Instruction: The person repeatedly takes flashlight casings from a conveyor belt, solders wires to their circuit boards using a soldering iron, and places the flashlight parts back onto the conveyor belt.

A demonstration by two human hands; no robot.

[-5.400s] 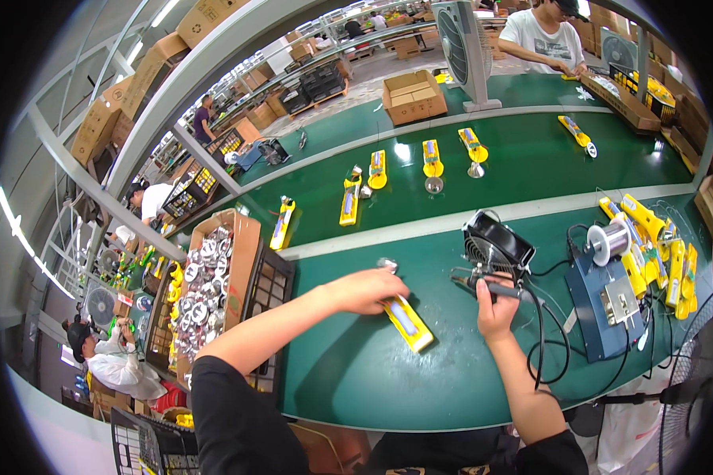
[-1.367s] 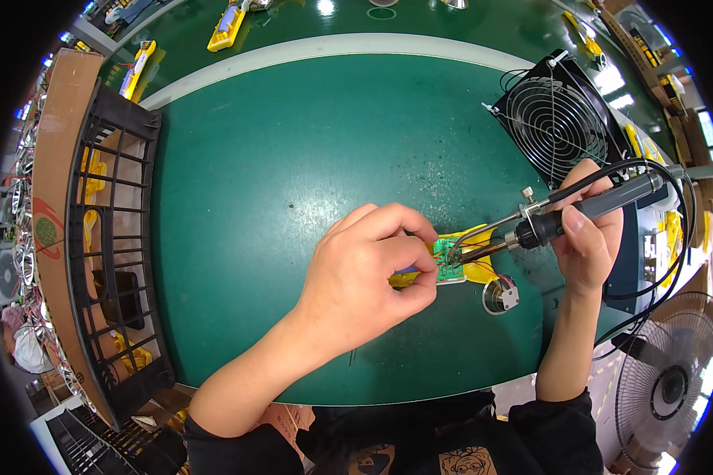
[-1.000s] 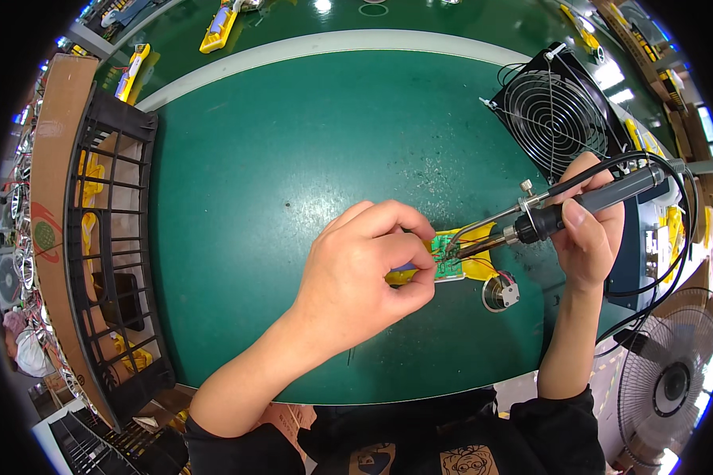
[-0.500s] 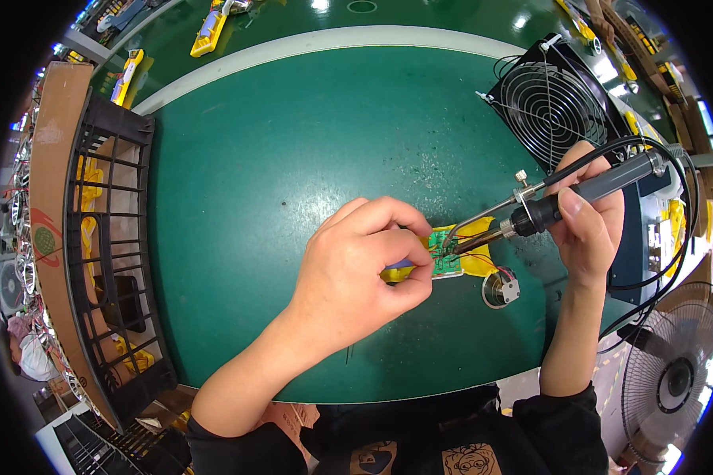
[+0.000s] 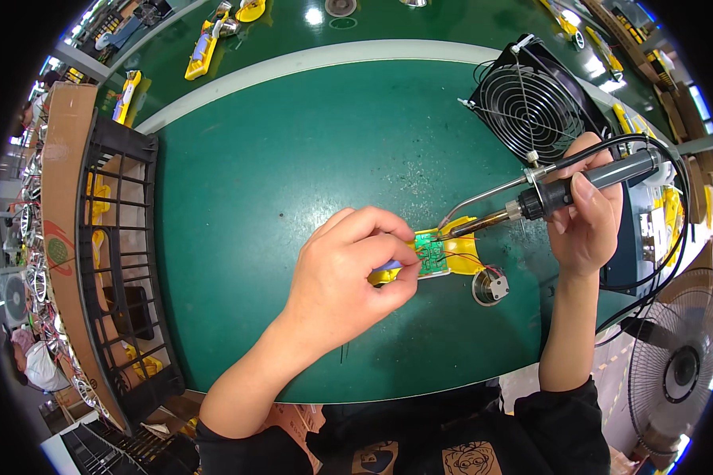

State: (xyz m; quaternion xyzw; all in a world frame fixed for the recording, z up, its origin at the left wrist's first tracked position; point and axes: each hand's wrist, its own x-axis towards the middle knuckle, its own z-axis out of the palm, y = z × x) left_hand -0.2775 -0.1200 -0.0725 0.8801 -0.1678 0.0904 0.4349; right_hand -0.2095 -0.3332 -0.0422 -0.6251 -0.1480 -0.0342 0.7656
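Note:
A yellow plastic housing (image 5: pixel 461 247) lies on the green bench mat, with a green circuit board (image 5: pixel 431 255) and thin red and black wires in it. My left hand (image 5: pixel 356 257) curls round its left end, fingertips at the board's edge. A bluish cylinder (image 5: pixel 390 266) shows partly under these fingers. Held in my right hand (image 5: pixel 586 210) is a soldering iron (image 5: pixel 558 198) with a thin metal feed tube (image 5: pixel 487 196) clamped alongside. Its tip points at the board's upper edge; whether it touches is unclear. A round metal-rimmed part (image 5: pixel 490 286) on wires sits beside the housing's right end.
A black square fan (image 5: pixel 535 111) stands at the back right. Black cables (image 5: pixel 684 214) loop past my right hand. At the left is a black plastic crate (image 5: pixel 119 261) beside a cardboard box (image 5: pixel 65 190). Another fan (image 5: pixel 677 368) stands at lower right. More yellow housings (image 5: pixel 202 55) lie beyond the pale rail.
The whole view has shifted slightly. Relative to the board, the iron's tip has moved from near its middle to its upper edge. My left hand keeps its place on the housing.

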